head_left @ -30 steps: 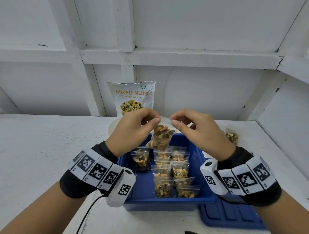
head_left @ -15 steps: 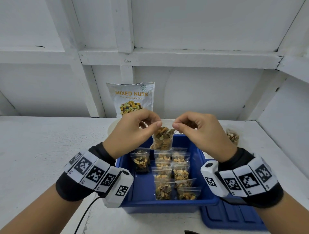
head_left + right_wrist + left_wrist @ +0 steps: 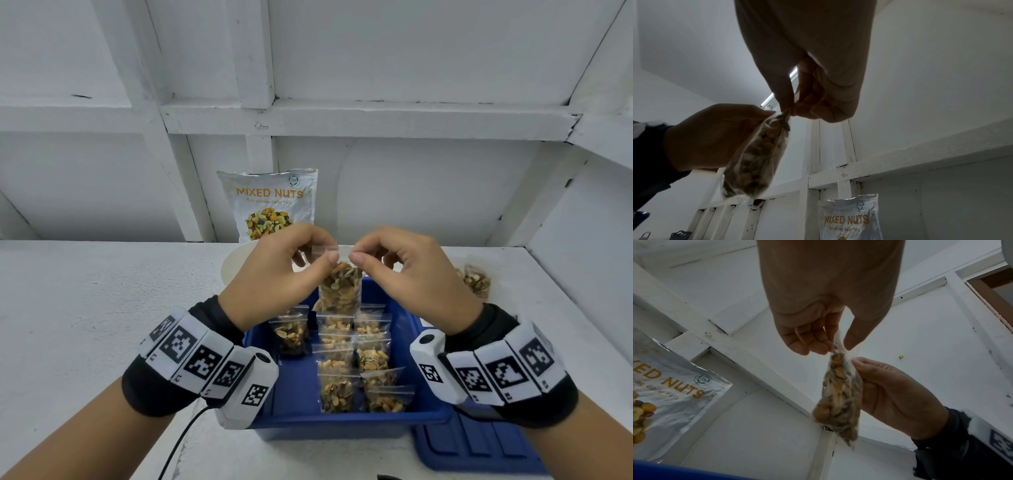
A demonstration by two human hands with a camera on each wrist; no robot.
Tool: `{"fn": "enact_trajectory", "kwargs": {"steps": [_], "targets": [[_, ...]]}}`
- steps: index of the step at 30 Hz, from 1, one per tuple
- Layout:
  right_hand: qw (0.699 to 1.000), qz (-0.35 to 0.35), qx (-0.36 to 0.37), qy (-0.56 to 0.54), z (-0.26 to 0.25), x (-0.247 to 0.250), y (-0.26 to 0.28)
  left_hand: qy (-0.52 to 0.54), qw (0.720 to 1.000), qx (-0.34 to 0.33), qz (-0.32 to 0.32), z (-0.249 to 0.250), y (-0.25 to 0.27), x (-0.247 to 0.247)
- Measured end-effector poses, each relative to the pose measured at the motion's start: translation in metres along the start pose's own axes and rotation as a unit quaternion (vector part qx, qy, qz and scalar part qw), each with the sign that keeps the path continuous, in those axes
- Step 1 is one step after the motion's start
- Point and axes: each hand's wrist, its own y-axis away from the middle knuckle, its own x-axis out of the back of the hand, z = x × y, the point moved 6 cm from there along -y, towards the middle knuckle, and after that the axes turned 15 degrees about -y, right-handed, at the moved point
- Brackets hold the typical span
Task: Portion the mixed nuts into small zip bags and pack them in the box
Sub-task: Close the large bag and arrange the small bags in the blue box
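Bag (image 3: 339, 289) pinched at zip by both my hands, L (image 3: 286, 270) & R (image 3: 407, 274); I'd press along seal evenly, over box (image 3: 294, 397).

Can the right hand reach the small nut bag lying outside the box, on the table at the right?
Probably not yet: the right hand pinches the held bag. The loose bag lies unobstructed.

Clear glossy plastic zip bag (image 3: 340, 291), glossy blue plastic box (image 3: 424, 373), crinkled foil nut pouch (image 3: 270, 202), rough white-painted table (image 3: 85, 308)
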Motion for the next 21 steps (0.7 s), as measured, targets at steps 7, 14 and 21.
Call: {"fn": "enact_trajectory", "kwargs": {"steps": [7,14,21], "targets": [[1.000,-0.004,0.027,0.007,-0.0009,-0.0040,0.0002,-0.041,0.998,-0.042,0.002,0.0027,0.0003,-0.0012],[1.000,-0.008,0.019,-0.002,-0.0028,-0.0067,-0.0006,-0.057,0.997,-0.048,0.004,0.0030,0.0012,-0.0005],[1.000,-0.014,0.020,-0.009,-0.0023,-0.0098,-0.0008,-0.061,0.997,-0.048,-0.016,0.0010,0.0012,-0.0022]]}}
